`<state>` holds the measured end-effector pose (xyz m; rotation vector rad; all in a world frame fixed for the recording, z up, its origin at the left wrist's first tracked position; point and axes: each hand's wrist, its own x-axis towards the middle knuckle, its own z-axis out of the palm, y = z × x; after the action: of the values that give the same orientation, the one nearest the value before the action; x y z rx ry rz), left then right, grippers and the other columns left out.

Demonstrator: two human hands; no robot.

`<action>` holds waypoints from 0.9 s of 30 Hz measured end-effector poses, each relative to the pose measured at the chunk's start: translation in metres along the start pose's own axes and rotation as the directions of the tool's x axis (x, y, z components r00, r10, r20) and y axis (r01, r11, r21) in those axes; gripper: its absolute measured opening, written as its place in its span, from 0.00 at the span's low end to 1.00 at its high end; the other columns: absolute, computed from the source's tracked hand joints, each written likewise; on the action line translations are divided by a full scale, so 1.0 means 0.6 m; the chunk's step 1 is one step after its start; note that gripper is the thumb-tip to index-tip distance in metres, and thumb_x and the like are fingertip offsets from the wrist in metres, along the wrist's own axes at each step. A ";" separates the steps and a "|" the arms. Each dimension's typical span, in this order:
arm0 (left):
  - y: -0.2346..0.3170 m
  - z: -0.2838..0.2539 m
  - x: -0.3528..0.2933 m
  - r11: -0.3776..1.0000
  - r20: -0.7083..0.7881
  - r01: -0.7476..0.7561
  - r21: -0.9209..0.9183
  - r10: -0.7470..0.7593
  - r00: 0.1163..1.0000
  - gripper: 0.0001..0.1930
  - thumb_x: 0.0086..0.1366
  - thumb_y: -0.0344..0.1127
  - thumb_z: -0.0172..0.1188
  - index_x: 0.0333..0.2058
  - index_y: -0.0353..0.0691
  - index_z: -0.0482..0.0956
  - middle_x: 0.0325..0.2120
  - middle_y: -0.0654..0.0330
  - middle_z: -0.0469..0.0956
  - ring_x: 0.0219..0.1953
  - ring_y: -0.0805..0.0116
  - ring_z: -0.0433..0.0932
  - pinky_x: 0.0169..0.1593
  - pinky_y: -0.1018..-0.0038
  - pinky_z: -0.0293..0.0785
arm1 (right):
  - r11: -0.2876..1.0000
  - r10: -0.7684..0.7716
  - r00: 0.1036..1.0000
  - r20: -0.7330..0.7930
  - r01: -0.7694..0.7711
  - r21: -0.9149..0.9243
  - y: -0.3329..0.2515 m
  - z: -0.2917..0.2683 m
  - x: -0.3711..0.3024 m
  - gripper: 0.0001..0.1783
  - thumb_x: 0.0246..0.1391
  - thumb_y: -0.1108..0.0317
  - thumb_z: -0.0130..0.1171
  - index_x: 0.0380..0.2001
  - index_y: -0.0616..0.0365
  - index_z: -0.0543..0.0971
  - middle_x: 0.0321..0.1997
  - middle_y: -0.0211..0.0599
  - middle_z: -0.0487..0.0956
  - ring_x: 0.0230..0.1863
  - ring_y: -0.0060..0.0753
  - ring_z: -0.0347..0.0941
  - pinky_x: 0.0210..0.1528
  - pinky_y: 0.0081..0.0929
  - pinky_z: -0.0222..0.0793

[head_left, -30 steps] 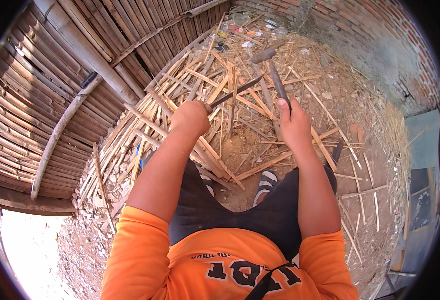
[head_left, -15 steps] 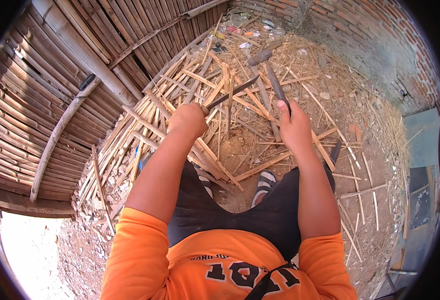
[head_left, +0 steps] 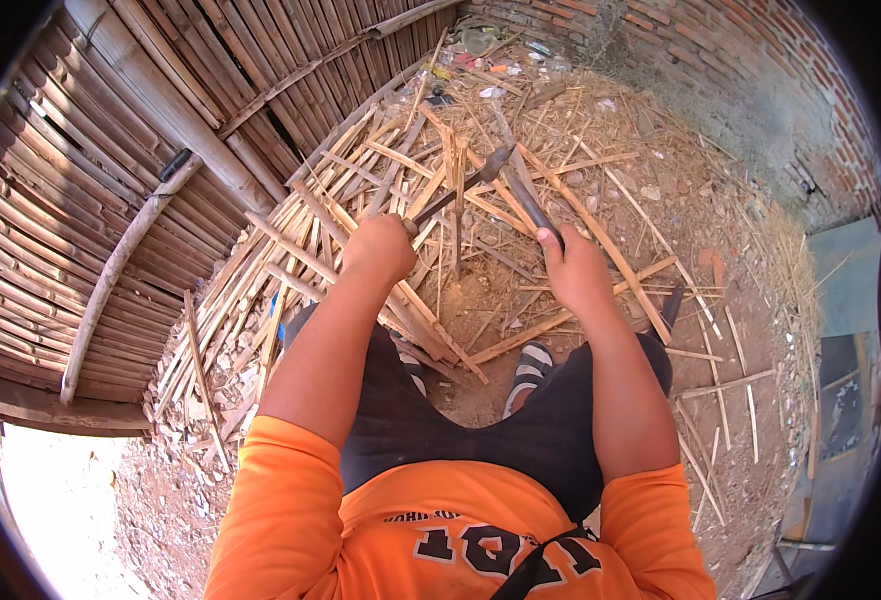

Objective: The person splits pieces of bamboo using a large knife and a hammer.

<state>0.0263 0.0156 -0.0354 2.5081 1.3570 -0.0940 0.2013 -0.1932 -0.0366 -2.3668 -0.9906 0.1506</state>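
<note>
A machete [head_left: 443, 207] is held by its handle in the left grip [head_left: 378, 248], the fingers being closed around it and the blade pointed away from the body and toward the right. The shaft of a hammer [head_left: 530, 205] is clasped in the right grip [head_left: 572, 270], with the thumb laid along the shaft. The hammer's dark head is seen at the far end of the machete's blade; whether the two are touching cannot be told. An upright piece of split wood [head_left: 456, 228] is crossed by the blade below its top, between the left grip and the hammer head; how deep the blade is set cannot be made out. Loose wooden strips [head_left: 238, 290] are heaped beside the left forearm, and a long wooden slat [head_left: 600, 245] is stretched aslant just beyond the right grip. Bare, dusty soil [head_left: 485, 282] is seen near the foot of the upright piece. A striped sandal [head_left: 530, 368] is placed on the ground between the forearms, below dark trousers [head_left: 460, 440]. The area is bounded by a bamboo wall [head_left: 70, 235] on the left and a brick wall [head_left: 700, 55] at the upper right.
</note>
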 end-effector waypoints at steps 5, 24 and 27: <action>-0.001 -0.005 -0.009 0.998 -0.006 -0.062 0.001 0.062 0.998 0.13 0.61 0.32 0.58 0.43 0.36 0.85 0.41 0.45 0.84 0.46 0.49 0.84 0.51 0.60 0.81 | 0.950 -0.024 0.932 -0.362 0.134 0.281 -0.068 -0.076 0.008 0.24 0.70 0.48 0.49 0.38 0.62 0.75 0.21 0.51 0.77 0.26 0.62 0.77 0.30 0.50 0.69; 0.032 -0.008 -0.001 0.997 0.019 -0.021 0.080 0.020 1.000 0.14 0.62 0.33 0.59 0.45 0.38 0.85 0.45 0.46 0.84 0.49 0.50 0.84 0.51 0.60 0.81 | 0.999 -0.052 0.998 0.038 0.052 -0.004 0.031 0.036 0.007 0.21 0.71 0.50 0.48 0.39 0.61 0.72 0.23 0.54 0.78 0.30 0.63 0.78 0.34 0.55 0.70; 0.031 -0.008 0.001 0.996 0.018 -0.006 0.085 0.005 1.000 0.15 0.61 0.32 0.59 0.46 0.37 0.84 0.45 0.46 0.84 0.49 0.50 0.84 0.51 0.61 0.81 | 0.996 0.004 0.999 -0.040 0.000 0.087 0.033 0.021 0.010 0.21 0.71 0.50 0.48 0.39 0.60 0.73 0.25 0.54 0.79 0.31 0.63 0.77 0.34 0.56 0.69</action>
<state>0.0417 0.0080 -0.0269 2.5739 1.3664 -0.1761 0.2144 -0.1946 -0.0569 -2.2834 -0.9438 0.1434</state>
